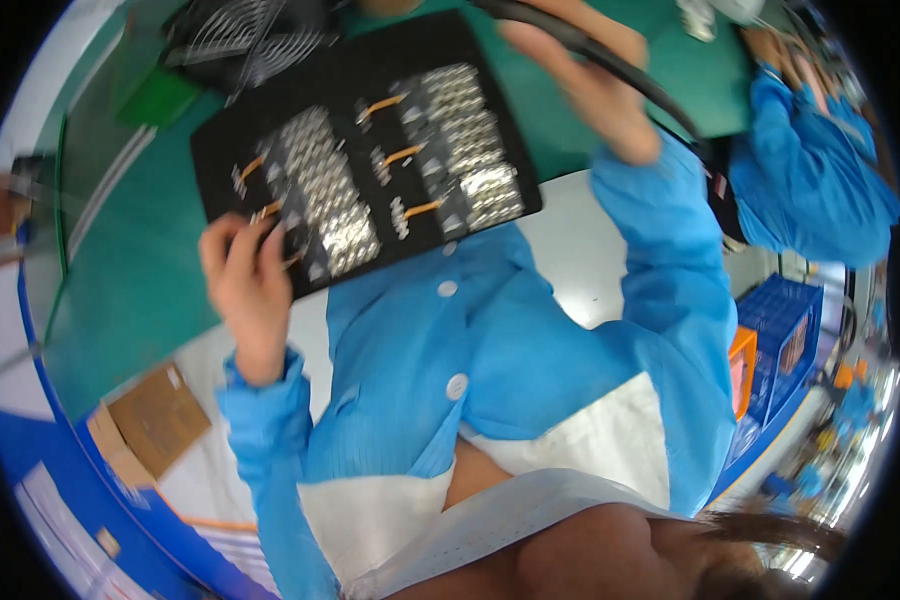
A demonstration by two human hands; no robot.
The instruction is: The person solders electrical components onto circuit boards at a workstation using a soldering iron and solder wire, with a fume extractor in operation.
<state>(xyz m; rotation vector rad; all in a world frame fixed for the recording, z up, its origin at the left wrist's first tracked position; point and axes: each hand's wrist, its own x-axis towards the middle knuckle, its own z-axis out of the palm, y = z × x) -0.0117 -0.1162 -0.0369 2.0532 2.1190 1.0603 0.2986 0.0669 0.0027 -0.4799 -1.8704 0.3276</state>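
Note:
A black flat tray (355, 215) lies tilted on the green work mat, bearing rows of small silver metal parts (330, 190) and thin orange strips (404, 155). My left hand (245, 280) is at the tray's near left corner. Its fingers are bent, with their tips by one of the orange strips; what they grip, if anything, is too small to make out. Up at the right, beyond the tray's far right corner, my right hand (600, 85) is closed around a black cable-like tool (625, 72). Its tip end runs out of view at the top, and the hand is blurred.
A black fan with a wire guard (245, 40) stands behind the tray, beside a green block (158, 95). A cardboard box (158, 420) sits at lower left. Blue crates (785, 335) and an orange bin (742, 370) are at right. A co-worker's blue sleeve (810, 180) shows at upper right.

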